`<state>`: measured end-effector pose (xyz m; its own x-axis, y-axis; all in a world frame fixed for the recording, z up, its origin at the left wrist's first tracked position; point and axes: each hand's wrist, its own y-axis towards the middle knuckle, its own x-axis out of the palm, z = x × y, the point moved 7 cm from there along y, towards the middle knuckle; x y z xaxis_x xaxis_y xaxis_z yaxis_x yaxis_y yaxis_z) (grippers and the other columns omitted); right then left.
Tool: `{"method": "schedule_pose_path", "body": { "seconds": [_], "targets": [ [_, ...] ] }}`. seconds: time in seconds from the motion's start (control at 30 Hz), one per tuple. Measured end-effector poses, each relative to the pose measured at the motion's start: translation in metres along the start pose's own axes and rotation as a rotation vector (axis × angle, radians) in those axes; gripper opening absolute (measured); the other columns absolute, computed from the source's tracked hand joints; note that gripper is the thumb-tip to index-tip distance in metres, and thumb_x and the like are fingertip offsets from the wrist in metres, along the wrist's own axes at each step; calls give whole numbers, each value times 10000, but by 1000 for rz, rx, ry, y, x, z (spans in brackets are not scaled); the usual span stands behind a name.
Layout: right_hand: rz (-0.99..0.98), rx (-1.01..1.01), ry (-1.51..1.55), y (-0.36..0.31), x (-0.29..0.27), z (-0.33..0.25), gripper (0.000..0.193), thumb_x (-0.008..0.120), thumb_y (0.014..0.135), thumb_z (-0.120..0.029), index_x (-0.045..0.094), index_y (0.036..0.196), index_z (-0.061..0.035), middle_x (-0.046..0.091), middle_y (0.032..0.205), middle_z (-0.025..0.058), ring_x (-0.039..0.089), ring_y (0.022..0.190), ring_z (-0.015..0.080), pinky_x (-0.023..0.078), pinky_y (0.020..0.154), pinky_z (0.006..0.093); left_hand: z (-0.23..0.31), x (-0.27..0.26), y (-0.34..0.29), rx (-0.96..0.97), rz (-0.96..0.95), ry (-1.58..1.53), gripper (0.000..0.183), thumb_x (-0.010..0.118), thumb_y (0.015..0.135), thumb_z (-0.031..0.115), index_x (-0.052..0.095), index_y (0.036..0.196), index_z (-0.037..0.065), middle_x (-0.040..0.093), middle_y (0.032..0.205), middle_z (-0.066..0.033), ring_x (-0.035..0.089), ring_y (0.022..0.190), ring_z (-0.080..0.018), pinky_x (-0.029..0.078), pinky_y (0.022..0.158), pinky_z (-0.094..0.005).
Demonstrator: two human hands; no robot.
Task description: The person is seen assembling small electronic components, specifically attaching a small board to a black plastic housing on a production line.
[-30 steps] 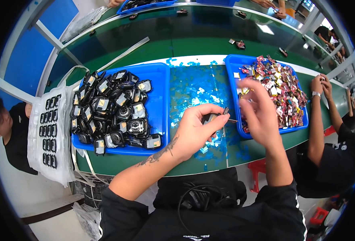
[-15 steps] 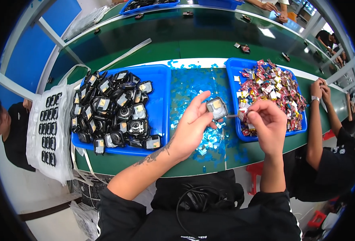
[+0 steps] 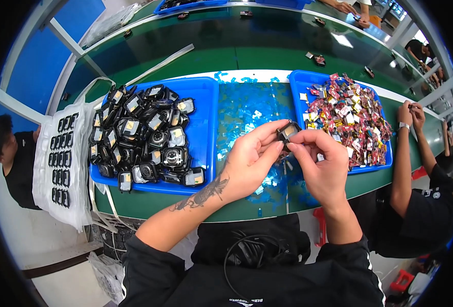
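Evidently one piece is midway: a small black case (image 3: pixel 289 131), tilted and showing a tan patch on its face, sits up between the two hands, just above the green bench (image 3: pixel 236 207). The left hand (image 3: pixel 252 161) grips it, thumb on the near side and fingers round the far side. The right hand (image 3: pixel 324 161) comes in from the case's four o'clock, its thumb and forefinger drawn narrow at the edge; whether they pinch the case, a small part or a thin tool, I cannot tell. With both hands meeting at it, this piece looks unfinished. At nine o'clock from the hands, a blue tray (image 3: pixel 203 143) carries a high heap of similar black cases (image 3: pixel 130 126), many with pale patches showing. At two o'clock, another blue tray (image 3: pixel 299 82) is heaped with small red, gold and white parts (image 3: pixel 347 112). Both heaps are large, so plenty of pieces seem to have been gathered, but which cases are finished and which are left the view does not settle. Blue film scraps (image 3: pixel 257 97) litter the bench at eleven o'clock, between the trays. Far out at nine o'clock, a white plastic tray (image 3: pixel 78 194) holds black pieces (image 3: pixel 61 160) in rows, well apart from the case in hand.
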<state>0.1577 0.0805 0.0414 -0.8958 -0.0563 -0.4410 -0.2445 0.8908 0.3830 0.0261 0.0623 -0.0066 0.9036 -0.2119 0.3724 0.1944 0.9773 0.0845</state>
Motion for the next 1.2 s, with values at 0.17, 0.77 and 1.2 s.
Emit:
{"method": "schedule_pose_path", "body": {
  "seconds": [0.17, 0.77, 1.2],
  "targets": [
    [30, 6, 28, 1, 0, 1, 92, 716, 785, 24, 682, 862, -12, 649, 732, 42, 486, 547, 71, 368, 479, 228, 3, 2, -1, 27, 9, 61, 413, 474, 976, 7, 412, 1380, -50, 565, 1288, -146, 552, 1187, -170, 443, 996, -279],
    [41, -97, -243, 2, -10, -17, 218, 750, 724, 13, 539, 750, -32, 520, 653, 16, 495, 571, 97, 392, 518, 230, 7, 2, -4, -28, -46, 290, 395, 478, 967, -16, 460, 1360, -53, 570, 1293, -136, 567, 1148, -161, 467, 976, -295],
    [-63, 381, 764, -26, 35, 18, 215, 683, 849, 14, 572, 1033, -5, 641, 931, 33, 599, 827, 67, 491, 731, 202, 34, 12, -9, 440, -3, 77, 408, 419, 960, -61, 436, 1351, 51, 559, 1311, -189, 550, 1218, -237, 465, 959, -327]
  ]
}}
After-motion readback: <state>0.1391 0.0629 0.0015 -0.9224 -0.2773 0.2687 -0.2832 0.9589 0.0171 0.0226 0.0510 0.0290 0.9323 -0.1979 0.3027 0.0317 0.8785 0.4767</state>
